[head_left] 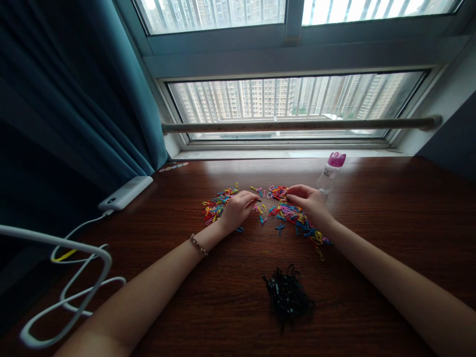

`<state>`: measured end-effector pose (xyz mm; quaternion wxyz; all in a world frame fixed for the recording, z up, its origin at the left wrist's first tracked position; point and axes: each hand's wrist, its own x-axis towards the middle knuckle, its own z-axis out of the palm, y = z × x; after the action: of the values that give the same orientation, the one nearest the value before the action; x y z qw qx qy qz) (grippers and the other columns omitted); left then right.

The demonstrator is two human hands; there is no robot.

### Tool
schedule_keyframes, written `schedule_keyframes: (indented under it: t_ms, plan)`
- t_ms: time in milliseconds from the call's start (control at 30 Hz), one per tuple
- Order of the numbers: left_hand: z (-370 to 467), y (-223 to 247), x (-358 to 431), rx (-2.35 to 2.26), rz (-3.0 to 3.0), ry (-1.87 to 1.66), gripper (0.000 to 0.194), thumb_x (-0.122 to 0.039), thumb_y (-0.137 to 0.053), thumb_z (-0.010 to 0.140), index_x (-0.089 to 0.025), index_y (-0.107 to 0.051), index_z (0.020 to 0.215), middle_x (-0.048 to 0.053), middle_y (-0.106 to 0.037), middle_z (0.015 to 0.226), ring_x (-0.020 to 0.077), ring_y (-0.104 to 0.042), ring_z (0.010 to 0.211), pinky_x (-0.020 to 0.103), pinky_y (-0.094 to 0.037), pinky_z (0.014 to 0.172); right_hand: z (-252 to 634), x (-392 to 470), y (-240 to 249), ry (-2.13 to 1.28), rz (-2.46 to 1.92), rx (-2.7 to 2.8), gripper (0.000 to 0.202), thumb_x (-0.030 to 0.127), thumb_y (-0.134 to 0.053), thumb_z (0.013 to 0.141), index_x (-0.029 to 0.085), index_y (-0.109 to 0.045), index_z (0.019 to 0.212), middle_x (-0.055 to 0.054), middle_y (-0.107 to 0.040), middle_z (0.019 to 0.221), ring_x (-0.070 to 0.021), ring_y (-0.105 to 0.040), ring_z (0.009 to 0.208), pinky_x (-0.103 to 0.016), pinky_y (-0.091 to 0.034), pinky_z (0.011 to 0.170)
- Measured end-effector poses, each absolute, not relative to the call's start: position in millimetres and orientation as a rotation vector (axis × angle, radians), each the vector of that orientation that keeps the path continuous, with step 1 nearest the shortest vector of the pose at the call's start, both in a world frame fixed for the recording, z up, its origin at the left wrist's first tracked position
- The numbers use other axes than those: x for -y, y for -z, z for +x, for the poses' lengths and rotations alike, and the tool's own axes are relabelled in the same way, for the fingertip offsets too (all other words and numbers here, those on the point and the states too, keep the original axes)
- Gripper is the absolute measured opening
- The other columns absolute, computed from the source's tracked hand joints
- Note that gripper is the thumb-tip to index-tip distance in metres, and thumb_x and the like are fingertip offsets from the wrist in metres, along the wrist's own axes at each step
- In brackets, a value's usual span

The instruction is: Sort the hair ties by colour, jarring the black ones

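Observation:
Small colourful bands (292, 213) lie scattered in loose heaps on the brown wooden table (208, 277). Over the left part of them is my left hand (238, 209), its fingers pinched on a small dark band (258, 200) at the fingertips. My right hand (307, 199) is at the right heap, thumb and forefinger pressed together beside red and orange bands (278, 192); what they hold, if anything, is too small to make out. Nearer the camera sits a separate pile of black bands (288, 295).
A clear bottle with a pink cap (336, 159) stands behind my right hand. On the left are a white power bank (126, 192), a looping white cable (74, 243) and a blue curtain (92, 84). A metal rail (297, 125) crosses the window.

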<state>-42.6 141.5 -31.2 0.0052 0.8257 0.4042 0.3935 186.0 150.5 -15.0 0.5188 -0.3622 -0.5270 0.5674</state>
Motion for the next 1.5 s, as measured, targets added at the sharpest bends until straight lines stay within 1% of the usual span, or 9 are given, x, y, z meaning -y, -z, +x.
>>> schedule_keyframes:
  t_ms: [167,333,567,733,833,933,1067,1267,1500]
  plan:
    - [-42.8,29.1,-141.8,-1.275,2.565,-1.213,0.009,-0.023,-0.054,0.082,-0.017,-0.061,0.081,0.004,-0.065,0.082,0.0152,-0.059,0.082,0.028,-0.047,0.076,187.6,-147.8,2.8,-1.446,-0.900,1.335,0.025,0.030,-0.072,0.063,0.014,-0.065,0.081,-0.004,-0.068,0.073,-0.0155,-0.065,0.065,-0.027,-0.053,0.063]
    - [-42.5,28.4,-142.3,-1.271,2.564,-1.222,0.014,-0.027,-0.054,0.082,-0.017,-0.062,0.078,0.004,-0.064,0.079,0.0160,-0.058,0.080,0.030,-0.047,0.076,188.4,-139.4,-13.0,-1.735,-0.886,1.795,0.021,0.030,-0.072,0.064,0.011,-0.065,0.071,-0.001,-0.063,0.058,-0.0086,-0.058,0.050,-0.016,-0.042,0.044]
    - [-41.6,14.5,-135.3,-1.005,2.806,-1.110,0.014,-0.024,-0.050,0.084,-0.016,-0.059,0.077,0.005,-0.063,0.078,0.0160,-0.056,0.081,0.031,-0.045,0.076,184.2,-119.9,-20.8,-2.395,-0.570,2.220,0.032,0.033,-0.073,0.062,0.011,-0.066,0.084,-0.003,-0.066,0.073,-0.0139,-0.064,0.064,-0.022,-0.051,0.057]
    - [-23.4,2.1,-104.5,-0.681,3.050,-0.875,0.016,-0.024,-0.046,0.084,-0.016,-0.056,0.074,0.005,-0.060,0.072,0.0164,-0.055,0.076,0.033,-0.044,0.072,190.6,-142.6,-12.9,-1.399,-0.926,2.093,0.032,0.041,-0.055,0.079,0.011,-0.065,0.084,-0.006,-0.066,0.071,-0.0153,-0.062,0.063,-0.026,-0.050,0.057]
    - [-8.1,-0.7,-85.7,-0.387,3.190,-0.548,0.024,-0.026,-0.042,0.086,-0.019,-0.055,0.067,0.005,-0.059,0.068,0.0163,-0.055,0.075,0.032,-0.044,0.071,192.1,-153.3,3.1,-0.637,-0.991,2.171,0.028,0.035,-0.046,0.086,0.015,-0.064,0.096,-0.010,-0.066,0.095,-0.0223,-0.059,0.093,-0.038,-0.046,0.083]
    - [-2.3,-2.1,-79.7,-0.262,3.232,-0.418,0.027,-0.029,-0.039,0.087,-0.020,-0.055,0.067,0.006,-0.059,0.069,0.0168,-0.055,0.076,0.032,-0.045,0.072,190.3,-153.7,19.7,-0.186,-0.998,2.412,0.031,0.032,-0.046,0.087,0.017,-0.057,0.112,-0.012,-0.057,0.117,-0.0268,-0.040,0.120,-0.049,-0.030,0.100]
    - [-10.9,-0.2,-91.8,-0.446,3.240,-0.535,0.024,-0.032,-0.040,0.086,-0.018,-0.057,0.076,0.007,-0.061,0.076,0.0190,-0.055,0.081,0.035,-0.044,0.077,186.1,-149.7,27.5,-0.180,-0.854,2.611,0.033,0.033,-0.040,0.090,0.021,-0.054,0.118,-0.008,-0.052,0.125,-0.0263,-0.028,0.128,-0.054,-0.022,0.103]
    - [-25.8,10.9,-117.8,-1.149,3.038,-0.784,0.025,-0.020,-0.038,0.087,-0.014,-0.053,0.106,0.011,-0.059,0.105,0.0222,-0.049,0.107,0.039,-0.039,0.093,188.2,-155.1,22.2,-0.295,-0.783,2.412,0.029,0.023,-0.037,0.091,0.021,-0.059,0.110,-0.006,-0.059,0.115,-0.0223,-0.042,0.119,-0.046,-0.029,0.101]
    - [-32.4,20.0,-128.4,-1.193,2.905,-0.605,0.037,-0.017,-0.036,0.088,-0.019,-0.043,0.123,0.009,-0.051,0.125,0.0206,-0.039,0.124,0.047,-0.028,0.103,194.8,-163.0,34.0,-0.143,-1.017,2.295,0.031,0.017,-0.036,0.088,0.017,-0.055,0.113,-0.010,-0.058,0.116,-0.0222,-0.044,0.117,-0.047,-0.030,0.100]
